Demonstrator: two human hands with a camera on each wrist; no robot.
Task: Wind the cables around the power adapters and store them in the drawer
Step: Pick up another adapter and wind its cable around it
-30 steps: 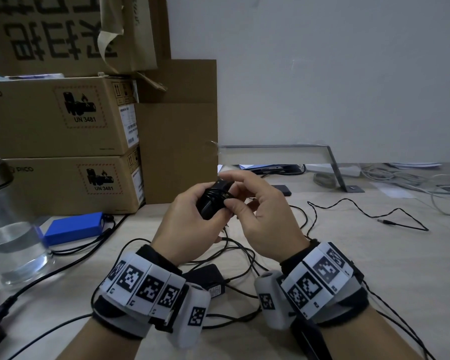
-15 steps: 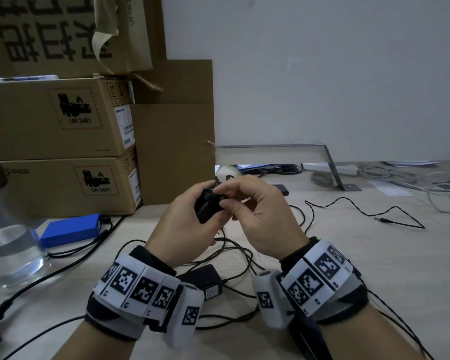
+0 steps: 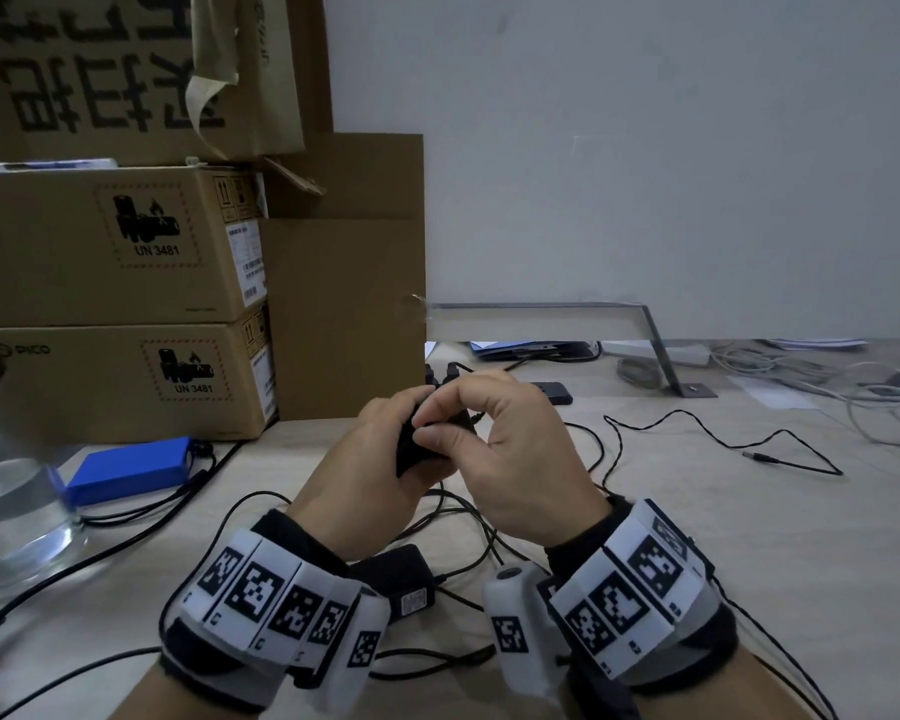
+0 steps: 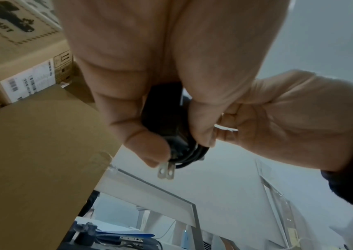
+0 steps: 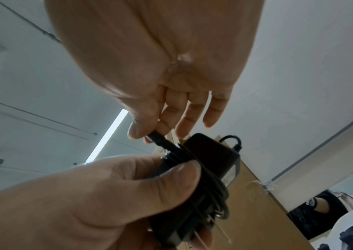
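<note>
Above the desk, my left hand [image 3: 380, 449] grips a black power adapter [image 3: 411, 452] with its thin cable wound round the body. The two metal prongs [image 4: 167, 170] stick out past my left thumb. My right hand [image 3: 437, 426] pinches the cable's end plug [image 5: 158, 139] between thumb and forefinger, right against the wound adapter [image 5: 209, 162]. A second black adapter [image 3: 396, 574] lies on the desk under my wrists, its cable loose. Another thin black cable with a barrel plug [image 3: 759, 456] lies to the right. No drawer is in view.
Stacked cardboard boxes [image 3: 115, 241] stand at the left and behind. A blue flat box [image 3: 131, 467] and a glass jar of water [image 3: 11, 511] sit at the left. A metal bracket [image 3: 655, 345] and white cables [image 3: 879, 392] lie at the back right. Loose black cables cross the desk.
My right thumb and forefinger have moved left over the adapter with the cable end. Both hands now hide more of the adapter. The left hand's grip is unchanged.
</note>
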